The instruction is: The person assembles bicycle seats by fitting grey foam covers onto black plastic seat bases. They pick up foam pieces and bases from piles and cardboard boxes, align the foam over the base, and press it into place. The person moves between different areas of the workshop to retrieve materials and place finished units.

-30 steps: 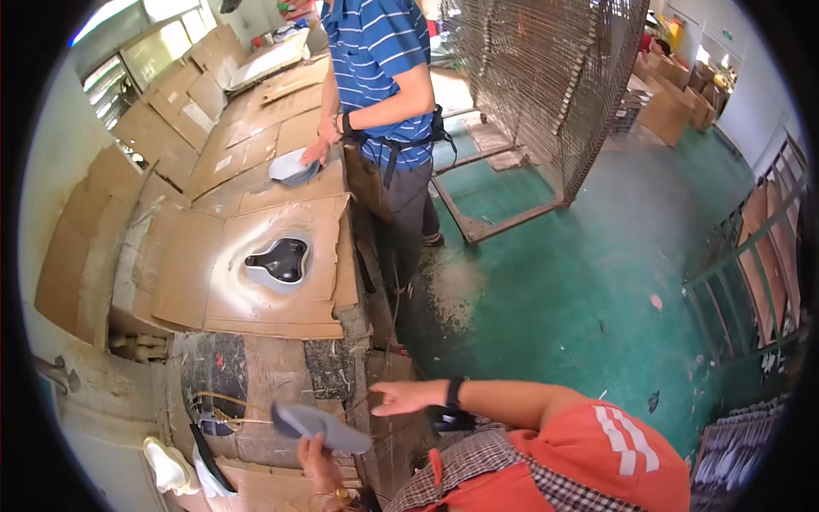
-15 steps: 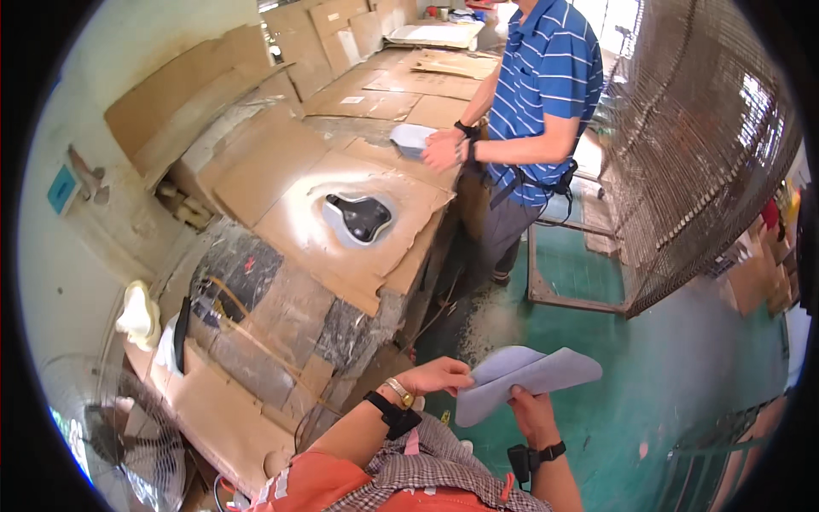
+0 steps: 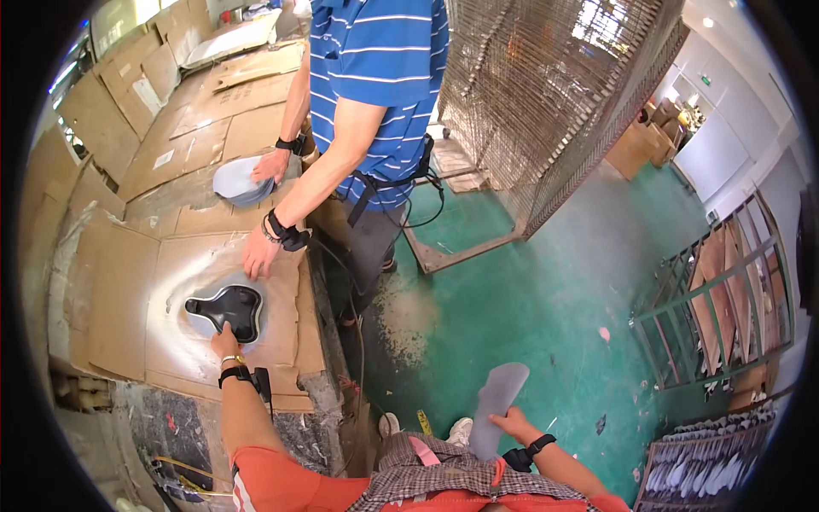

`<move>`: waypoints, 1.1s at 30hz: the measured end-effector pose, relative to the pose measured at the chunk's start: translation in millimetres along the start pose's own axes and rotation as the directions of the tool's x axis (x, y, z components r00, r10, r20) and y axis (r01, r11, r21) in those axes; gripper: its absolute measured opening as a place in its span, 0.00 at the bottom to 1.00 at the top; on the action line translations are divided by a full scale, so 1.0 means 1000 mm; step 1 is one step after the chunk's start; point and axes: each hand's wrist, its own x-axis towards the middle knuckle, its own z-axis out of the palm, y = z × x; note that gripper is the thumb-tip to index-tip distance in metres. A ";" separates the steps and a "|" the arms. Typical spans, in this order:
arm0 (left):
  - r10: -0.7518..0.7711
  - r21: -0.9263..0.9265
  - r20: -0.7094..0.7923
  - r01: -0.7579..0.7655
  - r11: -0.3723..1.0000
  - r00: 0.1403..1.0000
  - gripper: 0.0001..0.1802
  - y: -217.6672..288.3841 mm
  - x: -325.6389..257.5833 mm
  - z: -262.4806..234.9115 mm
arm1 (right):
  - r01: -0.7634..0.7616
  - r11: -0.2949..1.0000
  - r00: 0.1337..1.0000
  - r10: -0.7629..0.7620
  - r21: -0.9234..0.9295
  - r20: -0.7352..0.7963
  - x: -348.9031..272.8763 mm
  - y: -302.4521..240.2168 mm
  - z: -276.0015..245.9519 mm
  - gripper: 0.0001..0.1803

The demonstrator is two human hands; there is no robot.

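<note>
At the near edge of a black saddle-shaped piece (image 3: pixel 232 309) is my left hand (image 3: pixel 224 343), its fingers closed on the rim. This piece is glossy with a pale border and lies on a greyish patch of the cardboard-covered table (image 3: pixel 171 341). In my right hand (image 3: pixel 514 424), low in front of me, is a bent grey sheet (image 3: pixel 499 397), gripped by its lower right edge. A co-worker's hand (image 3: pixel 260 252) hovers just beyond the black piece. The co-worker's other hand (image 3: pixel 271 165) rests on a stack of grey sheets (image 3: pixel 243 181).
The co-worker (image 3: pixel 375 102) in a blue striped shirt stands at the table's right side. Behind them rises a tall wire-mesh rack (image 3: pixel 546 111) on a metal frame. A green metal rack (image 3: pixel 725 299) and a low rack of grey pieces (image 3: pixel 708 465) stand at the right.
My left hand has left the grey sheet and reached forward to the black piece. My right hand keeps the sheet. The co-worker's hands have parted, one onto the stack. The view has swung right.
</note>
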 end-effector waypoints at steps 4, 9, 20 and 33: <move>0.053 -0.164 -0.048 -0.060 0.985 0.997 0.17 -0.001 -0.029 -0.025 | 0.045 0.997 0.998 -0.042 0.058 -0.042 0.002 0.001 -0.014 0.20; -0.072 -0.512 0.334 0.245 0.823 0.940 0.17 -0.008 -0.180 -0.021 | 0.028 0.997 0.993 -0.037 -0.076 -0.111 0.000 0.034 -0.041 0.21; 0.084 -0.088 0.992 0.045 0.995 0.090 0.19 0.016 -0.462 0.140 | 0.192 0.766 0.963 -0.027 0.614 -0.267 -0.025 0.083 -0.211 0.22; -0.255 0.274 0.838 -0.031 0.961 -0.483 0.17 -0.047 -0.850 0.417 | 0.305 0.522 0.651 0.496 0.797 -0.574 -0.059 0.337 -0.326 0.22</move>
